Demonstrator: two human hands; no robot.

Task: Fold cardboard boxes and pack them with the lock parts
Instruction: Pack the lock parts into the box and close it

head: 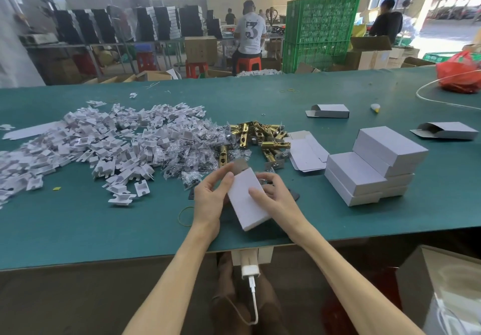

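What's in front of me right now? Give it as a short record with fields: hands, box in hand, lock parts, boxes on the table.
left hand: grips the left edge of the white box
right hand: holds the same box, fingers on its top face
box in hand: held over the green table, far flap open
lock parts: brass latches beyond the hands; bagged screws and white inserts further left
finished: stack of closed boxes, on the right
unfolded: flat blanks between latches and stack
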